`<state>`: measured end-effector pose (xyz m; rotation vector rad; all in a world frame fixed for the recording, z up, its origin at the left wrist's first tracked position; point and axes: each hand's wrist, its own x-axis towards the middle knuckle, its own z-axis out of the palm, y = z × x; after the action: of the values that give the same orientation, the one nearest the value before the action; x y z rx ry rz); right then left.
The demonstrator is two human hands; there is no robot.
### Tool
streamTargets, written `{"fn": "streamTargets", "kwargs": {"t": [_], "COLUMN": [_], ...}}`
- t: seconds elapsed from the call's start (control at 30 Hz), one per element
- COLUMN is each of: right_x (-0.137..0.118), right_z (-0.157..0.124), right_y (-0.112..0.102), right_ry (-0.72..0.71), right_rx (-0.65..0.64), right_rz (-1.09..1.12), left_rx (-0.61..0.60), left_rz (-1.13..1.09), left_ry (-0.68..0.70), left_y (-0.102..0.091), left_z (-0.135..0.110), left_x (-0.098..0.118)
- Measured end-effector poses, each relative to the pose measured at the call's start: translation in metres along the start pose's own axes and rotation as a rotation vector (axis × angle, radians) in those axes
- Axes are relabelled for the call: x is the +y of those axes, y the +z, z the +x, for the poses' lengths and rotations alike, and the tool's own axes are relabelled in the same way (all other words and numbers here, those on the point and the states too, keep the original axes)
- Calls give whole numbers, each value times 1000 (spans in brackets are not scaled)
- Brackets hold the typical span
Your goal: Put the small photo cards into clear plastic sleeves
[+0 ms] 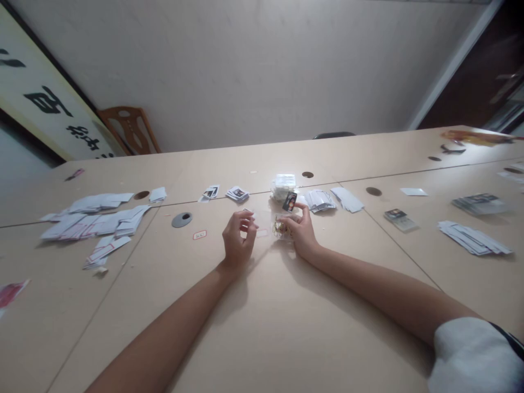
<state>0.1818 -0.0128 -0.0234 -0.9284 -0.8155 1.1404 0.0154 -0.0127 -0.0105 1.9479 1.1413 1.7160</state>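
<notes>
My left hand [238, 239] hovers over the beige table [262, 327] with its fingers curled in a pinch, and what they hold is too small to make out. My right hand [300, 229] is closed on a small dark card [289, 201], pinched upright between thumb and forefinger. Under that hand lies a small clear bag with yellowish bits [281, 225]. A little clear sleeve [262, 233] lies flat between the two hands.
Piles of white cards [96, 221] spread at the left. Small card stacks [237, 193], a clear box [284, 184] and more white stacks [320, 200] lie beyond my hands. Further piles [472, 238] sit right. A grey cable cap [182, 219] and wooden chair [129, 130] are left.
</notes>
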Motion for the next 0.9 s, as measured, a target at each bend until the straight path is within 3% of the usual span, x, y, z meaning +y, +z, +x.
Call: {"fn": "streamTargets", "kwargs": {"t": [0.7,0.9], "right_x": [1,4], "right_z": [1,2], "right_y": [0,-1], "right_ry": [14,14], "right_rx": [-10,-42], "right_rz": [3,37], "left_rx": [-27,-9], "left_rz": [23,30], "left_ry": [22,-46], "left_y": [-1,0], "left_z": [-1,1], "left_x": [1,-1]}}
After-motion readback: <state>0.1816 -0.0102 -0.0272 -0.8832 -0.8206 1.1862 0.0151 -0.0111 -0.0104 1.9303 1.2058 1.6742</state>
